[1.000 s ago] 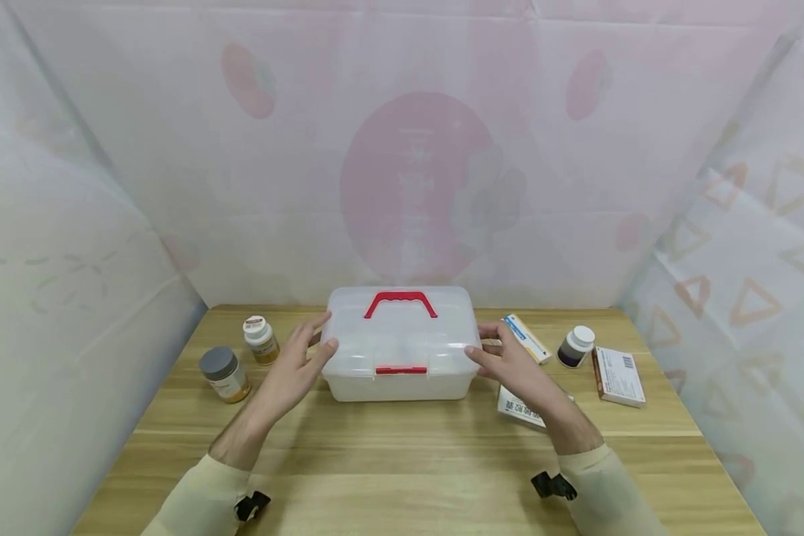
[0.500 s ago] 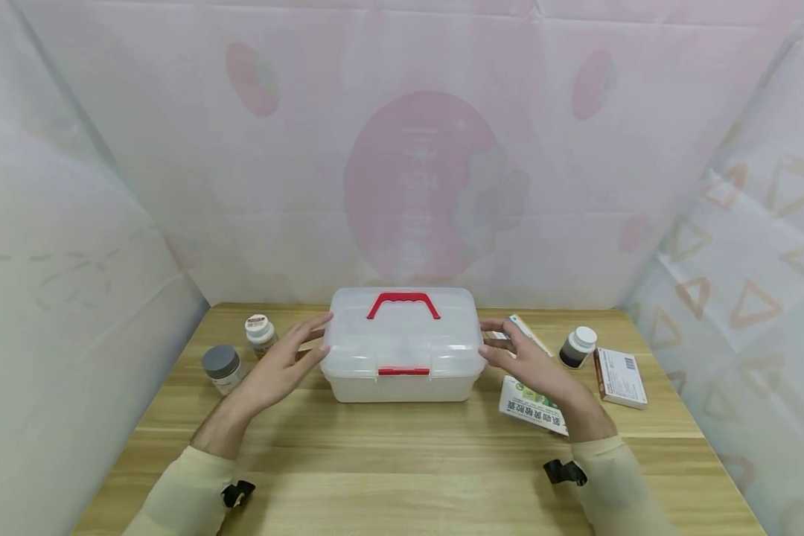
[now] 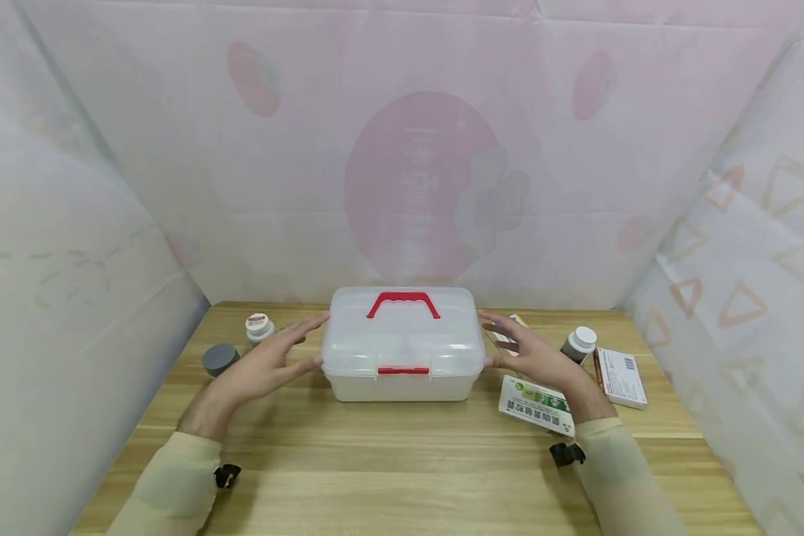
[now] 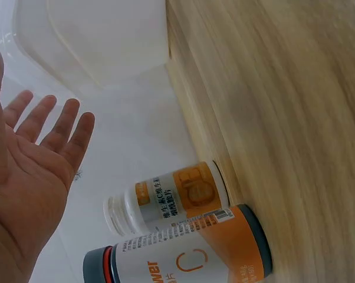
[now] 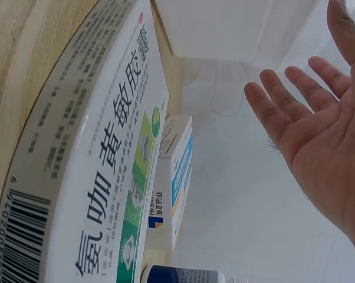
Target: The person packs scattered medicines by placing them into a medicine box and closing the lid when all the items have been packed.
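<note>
A translucent white storage box [image 3: 402, 346] with a red carry handle and red latch sits closed at the middle back of the table. My left hand [image 3: 268, 366] is at its left end, fingers spread and straight, fingertips right at the lid's edge. At the opposite end my right hand [image 3: 532, 357] mirrors it, with fingertips close to the lid's side. In the left wrist view the left palm [image 4: 33, 171] shows nothing held. The right palm [image 5: 325, 153] is likewise bare in the right wrist view, fingers extended.
Left of the box stand a grey-capped bottle [image 3: 219, 359] and a white-capped bottle [image 3: 259, 326]. On the right are a green-and-white medicine box [image 3: 537, 406], a blue-and-white box [image 5: 176, 177], a dark bottle with white cap [image 3: 581, 341] and a flat white box [image 3: 621, 377].
Both hands have drawn slightly outward from the box's ends and their fingers have straightened. The box has shifted a little to the right in the view and stays closed.
</note>
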Demonstrator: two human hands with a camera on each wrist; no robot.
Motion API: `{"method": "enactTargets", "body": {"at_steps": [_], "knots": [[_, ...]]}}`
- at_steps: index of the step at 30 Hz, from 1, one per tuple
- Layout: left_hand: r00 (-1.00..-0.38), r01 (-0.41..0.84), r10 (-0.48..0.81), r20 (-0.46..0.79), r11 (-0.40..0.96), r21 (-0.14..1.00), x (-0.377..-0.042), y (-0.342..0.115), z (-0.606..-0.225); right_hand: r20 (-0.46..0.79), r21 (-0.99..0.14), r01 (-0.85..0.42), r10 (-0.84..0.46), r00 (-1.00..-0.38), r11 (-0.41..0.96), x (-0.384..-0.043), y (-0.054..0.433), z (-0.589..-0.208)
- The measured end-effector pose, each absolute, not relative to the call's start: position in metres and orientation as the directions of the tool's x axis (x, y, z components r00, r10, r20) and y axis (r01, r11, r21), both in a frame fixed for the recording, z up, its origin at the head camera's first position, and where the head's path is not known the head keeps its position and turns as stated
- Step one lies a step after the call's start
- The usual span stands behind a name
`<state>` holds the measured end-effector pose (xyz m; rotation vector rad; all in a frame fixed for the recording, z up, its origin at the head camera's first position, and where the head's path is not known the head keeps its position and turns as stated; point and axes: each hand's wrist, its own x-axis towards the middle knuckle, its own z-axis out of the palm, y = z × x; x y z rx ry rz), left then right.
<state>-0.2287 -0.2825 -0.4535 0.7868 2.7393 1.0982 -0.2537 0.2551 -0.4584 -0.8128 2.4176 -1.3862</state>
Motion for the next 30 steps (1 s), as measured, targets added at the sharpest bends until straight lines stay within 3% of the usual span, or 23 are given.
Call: {"method": "enactTargets", "body": {"at_steps": [16,30], "knots": [[-0.852,0.454,0.512,0.108,0.622,0.638,-0.241,-0.289,-0.455,0.085,-0.818,-0.397,-0.594,-0.8,0.416,-0.264,0.253,-0.458],[-0.827,0.512,0.54,0.159,0.605,0.61,-0.246,-0.288,-0.455,0.103,-0.8,-0.402,-0.558,-0.823,0.445,-0.265,0.251,-0.46]]}}
